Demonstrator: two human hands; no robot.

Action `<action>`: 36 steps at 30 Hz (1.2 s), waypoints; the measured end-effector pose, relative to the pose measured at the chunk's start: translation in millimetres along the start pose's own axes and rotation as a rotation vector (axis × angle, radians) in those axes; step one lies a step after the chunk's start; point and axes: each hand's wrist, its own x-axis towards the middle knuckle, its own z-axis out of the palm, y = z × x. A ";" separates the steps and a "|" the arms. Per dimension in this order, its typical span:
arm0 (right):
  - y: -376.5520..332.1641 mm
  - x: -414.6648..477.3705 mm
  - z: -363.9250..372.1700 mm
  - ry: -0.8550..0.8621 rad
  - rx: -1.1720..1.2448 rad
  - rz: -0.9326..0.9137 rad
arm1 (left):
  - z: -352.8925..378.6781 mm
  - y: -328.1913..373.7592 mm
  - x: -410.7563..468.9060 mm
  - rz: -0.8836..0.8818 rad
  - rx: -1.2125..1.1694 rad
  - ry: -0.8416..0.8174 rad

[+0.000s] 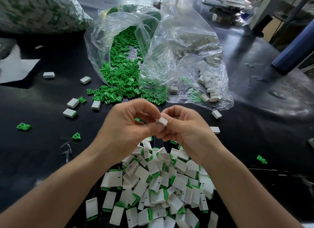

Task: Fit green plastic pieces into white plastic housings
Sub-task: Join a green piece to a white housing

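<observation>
Assembly in mid-run. Left hand (pixel 125 125) and right hand (pixel 185 131) meet above the middle of the dark surface (pixel 42 151), each grip pinching one white housing (pixel 162 121); whether its green piece is seated cannot be told. Fitted units (pixel 153 185) heap at the near edge. Bags of green pieces (pixel 122 71) and housings (pixel 195 57) toward the far edge look well stocked, so much is probably left. Open room lies toward the left and right edges, among a few strays.
</observation>
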 end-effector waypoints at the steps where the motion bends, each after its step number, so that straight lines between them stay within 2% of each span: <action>1: 0.0 0.4 0.6 0.003 -0.023 0.002 | -0.1 -0.1 0.6 0.000 -0.001 0.022; 7: 5.5 10.5 -5.5 0.192 -0.615 -0.121 | -8.0 -5.4 7.8 -0.108 -0.072 0.268; 11: -1.8 28.0 -2.4 0.210 -0.993 -0.191 | -9.5 -6.7 9.5 -0.137 -0.104 0.303; 21: 8.2 71.4 7.8 0.116 -1.411 -0.227 | -10.2 -4.8 9.4 -0.156 -0.145 0.256; 26: 3.9 62.2 2.8 0.135 -1.292 -0.198 | -9.3 -4.9 8.5 -0.160 -0.138 0.234; 30: -7.3 37.4 -7.9 0.154 -0.979 -0.203 | -7.7 -3.1 8.2 -0.163 -0.192 0.199; 36: -6.1 7.2 -8.7 0.182 -0.595 -0.308 | -1.3 -2.0 4.7 -0.237 -0.248 0.100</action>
